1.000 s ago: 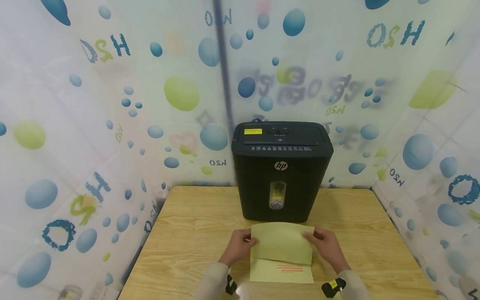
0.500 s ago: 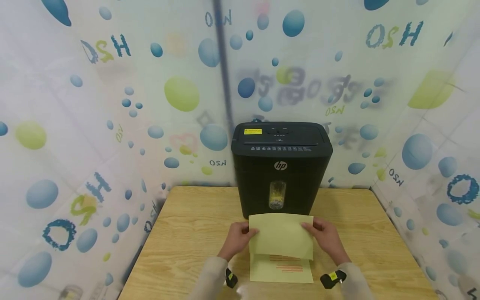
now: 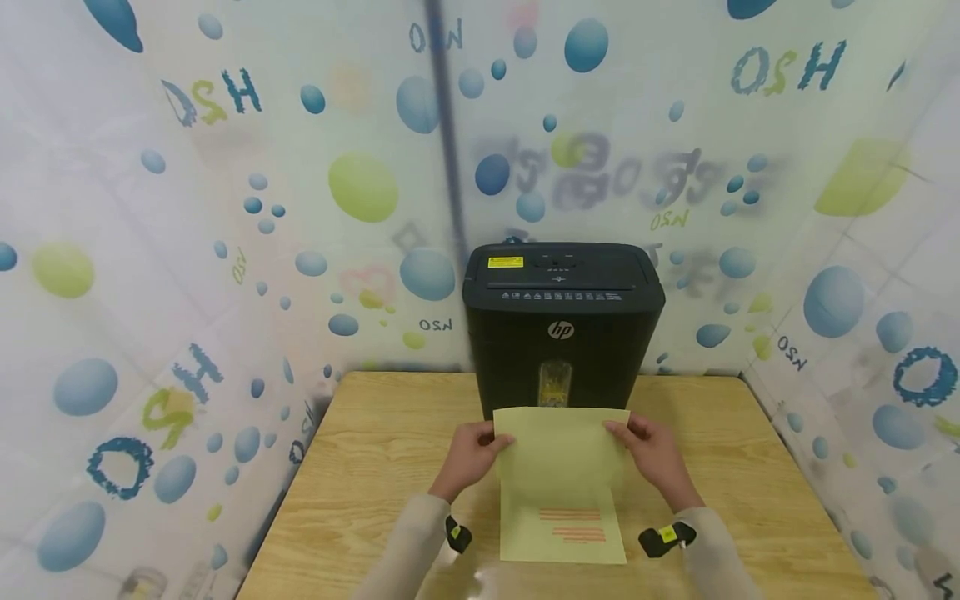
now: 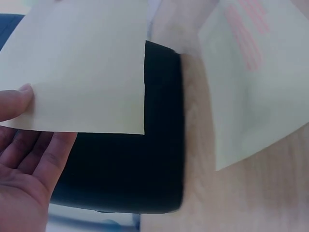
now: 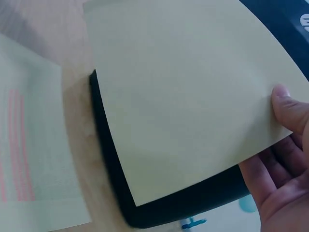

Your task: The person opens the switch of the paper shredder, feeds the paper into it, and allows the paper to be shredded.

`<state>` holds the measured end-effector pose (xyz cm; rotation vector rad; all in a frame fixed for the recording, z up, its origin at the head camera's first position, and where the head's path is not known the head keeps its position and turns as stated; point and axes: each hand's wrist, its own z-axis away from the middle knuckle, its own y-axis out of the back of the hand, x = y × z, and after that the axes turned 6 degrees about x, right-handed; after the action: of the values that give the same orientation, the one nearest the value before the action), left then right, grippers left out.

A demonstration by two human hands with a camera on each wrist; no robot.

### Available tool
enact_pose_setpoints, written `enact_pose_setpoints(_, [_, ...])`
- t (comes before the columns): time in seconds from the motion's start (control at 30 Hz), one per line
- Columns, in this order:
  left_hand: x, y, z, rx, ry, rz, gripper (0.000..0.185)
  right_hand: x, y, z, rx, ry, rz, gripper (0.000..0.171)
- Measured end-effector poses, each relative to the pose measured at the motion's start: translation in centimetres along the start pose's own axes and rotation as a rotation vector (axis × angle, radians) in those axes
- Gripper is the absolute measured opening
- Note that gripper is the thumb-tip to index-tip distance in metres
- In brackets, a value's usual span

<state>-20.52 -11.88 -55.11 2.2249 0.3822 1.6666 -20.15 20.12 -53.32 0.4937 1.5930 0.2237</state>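
Between my two hands a plain pale yellow sheet of paper [image 3: 558, 450] is held up by its side edges. My left hand [image 3: 471, 454] pinches the left edge, thumb on the near face and fingers behind, as the left wrist view shows. On the opposite edge my right hand [image 3: 651, 450] pinches in the same manner. Below lies a second yellow sheet with red printed lines [image 3: 562, 533], flat on the table and apart from the raised one in both wrist views. Just behind the held sheet stands a black HP paper shredder [image 3: 517, 358], its lower front covered by the paper.
The wooden table [image 3: 375, 483] runs up to a printed curtain [image 3: 360, 275] at the back and sides. A clear window [image 3: 555, 382] in the shredder's front shows yellow scraps. The feed slot [image 3: 561, 287] is on its top. Each wrist wears a small black camera [image 3: 666, 540].
Both hands have raised the plain sheet and moved it forward, toward the shredder. More red lines on the lower sheet now show, and the shredder's base has become covered.
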Motion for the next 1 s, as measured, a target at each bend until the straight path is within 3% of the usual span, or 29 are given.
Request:
enact_pose_setpoints(0.17, [1.1,0.7,-0.9,0.009,-0.046,0.012,0.022,-1.5,0.5,-0.8,0.016,0.047,-0.017,0.038])
enact_pose_setpoints(0.4, [2.6,1.7,-2.1,0.04,-0.085,0.01,0.016,-3.0,1.1,-1.7,0.047,0.107,0.016,0.037])
enact_pose_setpoints(0.67, [4.1,2.4,-3.4,0.065,-0.109,0.016,0.034,-5.3,2.0,-2.4,0.088,0.178,0.015,0.049])
enact_pose_setpoints(1.0, [6.4,3.7,-5.3,0.124,-0.191,-0.004,0.039,-8.0,3.1,-3.3,0.125,0.251,0.0,0.048])
